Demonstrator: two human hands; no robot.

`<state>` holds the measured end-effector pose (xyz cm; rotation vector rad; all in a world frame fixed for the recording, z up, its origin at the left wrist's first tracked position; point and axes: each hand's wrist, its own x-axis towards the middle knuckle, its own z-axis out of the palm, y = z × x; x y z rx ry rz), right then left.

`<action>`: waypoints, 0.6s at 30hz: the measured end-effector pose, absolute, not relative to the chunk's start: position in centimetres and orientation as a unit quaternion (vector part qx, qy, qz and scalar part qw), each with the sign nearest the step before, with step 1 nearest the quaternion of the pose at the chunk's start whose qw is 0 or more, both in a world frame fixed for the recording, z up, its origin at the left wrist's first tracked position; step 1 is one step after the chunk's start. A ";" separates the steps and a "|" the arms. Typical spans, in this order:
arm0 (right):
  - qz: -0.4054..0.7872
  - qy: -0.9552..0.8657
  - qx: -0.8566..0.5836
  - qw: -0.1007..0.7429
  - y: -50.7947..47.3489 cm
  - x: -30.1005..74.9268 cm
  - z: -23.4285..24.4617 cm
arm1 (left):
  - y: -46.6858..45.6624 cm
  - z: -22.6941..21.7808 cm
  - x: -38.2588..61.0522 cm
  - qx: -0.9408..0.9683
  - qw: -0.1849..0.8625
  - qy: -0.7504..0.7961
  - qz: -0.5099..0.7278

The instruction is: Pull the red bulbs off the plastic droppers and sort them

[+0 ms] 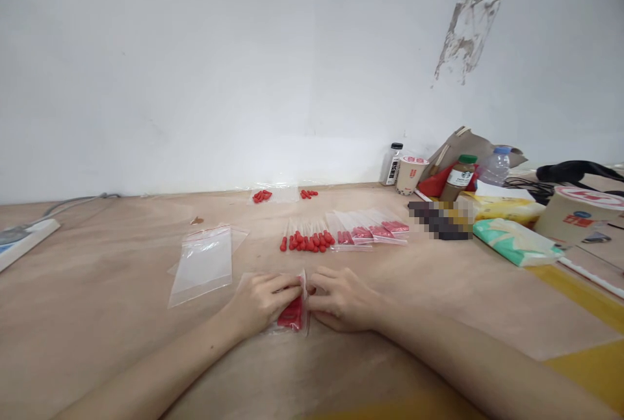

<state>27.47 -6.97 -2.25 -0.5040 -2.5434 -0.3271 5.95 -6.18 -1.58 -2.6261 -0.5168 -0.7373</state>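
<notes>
My left hand [263, 301] presses down on a small clear zip bag [305, 316] with red pieces inside, its fingers curled over the bag. My right hand [344, 301] is at the bag's right edge, thumb and fingers pinched together there; the fingertips partly hide the edge. Just beyond my hands lies a row of thin pale sticks with red bulb-shaped ends [312, 241]. To the right of that row, several filled zip bags [373, 235] overlap, red ends showing through the plastic. Flat zip bags [203, 267] are stacked left of my left hand.
Small red pieces [262, 196] lie on clear plastic near the wall, with more red pieces [309, 194] beside them. On the right stand a paper cup [410, 176], a green-capped bottle [458, 179], a tissue pack [517, 242] and a large cup [580, 218]. A power strip [32, 238] sits far left.
</notes>
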 end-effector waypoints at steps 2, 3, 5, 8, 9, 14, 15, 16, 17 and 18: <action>-0.147 -0.941 -0.178 0.246 -6.9 27.5 -2.0 | -6.2 -1.6 6.0 -0.931 0.183 -0.184 -0.257; -0.155 -0.942 -0.175 0.241 -6.9 27.5 -1.8 | -6.2 -1.6 6.0 -0.931 0.183 -0.184 -0.256; -0.164 -0.943 -0.171 0.234 -6.9 27.5 -1.6 | -6.2 -1.7 6.0 -0.931 0.179 -0.183 -0.259; -0.179 -0.943 -0.157 0.232 -6.7 27.5 -1.7 | -6.2 -1.6 6.1 -0.933 0.168 -0.187 -0.258; -0.190 -0.942 -0.150 0.235 -6.6 27.5 -1.8 | -6.2 -1.6 6.1 -0.933 0.166 -0.186 -0.258; -0.231 -0.931 -0.130 0.252 -6.2 27.7 -2.4 | -6.2 -1.1 6.4 -0.939 0.163 -0.171 -0.250; -0.232 -0.930 -0.128 0.255 -6.2 27.7 -2.4 | -6.1 -1.1 6.4 -0.941 0.163 -0.168 -0.245; -0.233 -0.930 -0.125 0.256 -6.1 27.7 -2.4 | -6.1 -1.0 6.5 -0.942 0.165 -0.162 -0.242; -0.233 -0.930 -0.122 0.256 -6.1 27.7 -2.4 | -6.1 -1.0 6.6 -0.944 0.166 -0.155 -0.239; -0.232 -0.931 -0.119 0.254 -6.1 27.7 -2.4 | -6.0 -1.0 6.6 -0.946 0.167 -0.146 -0.235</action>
